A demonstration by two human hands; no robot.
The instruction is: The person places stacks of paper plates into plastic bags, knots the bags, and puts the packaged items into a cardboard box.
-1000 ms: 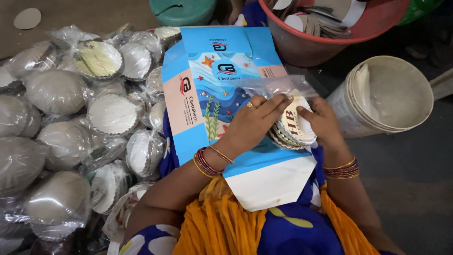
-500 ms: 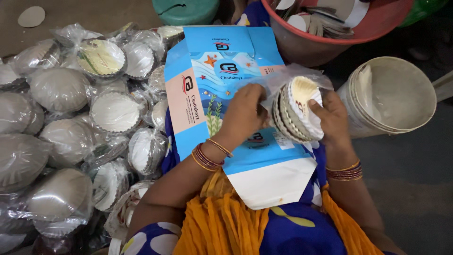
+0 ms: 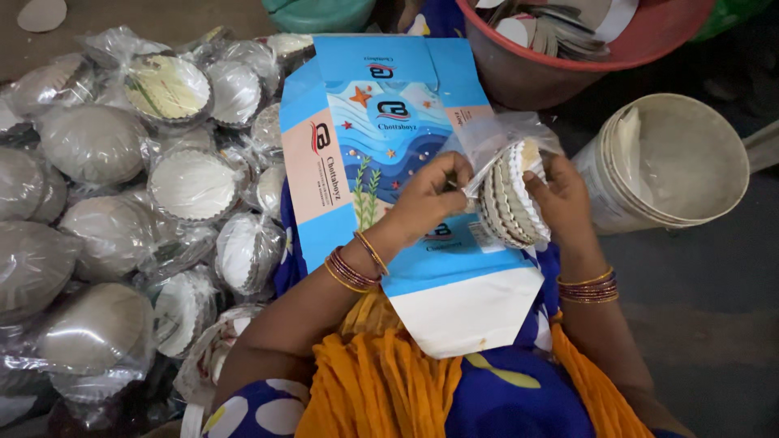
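Over the blue carton on the lap, stack of paper plates now stands on edge vs. flat 1 s ago — right hand grips stack, left hand pinches plastic bag mouth, bagging underway.

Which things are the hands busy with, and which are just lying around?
Busy with:
left hand
right hand
stack of paper plates
clear plastic bag
blue flattened box

Lying around:
heap of bagged plates
white bucket
red tub
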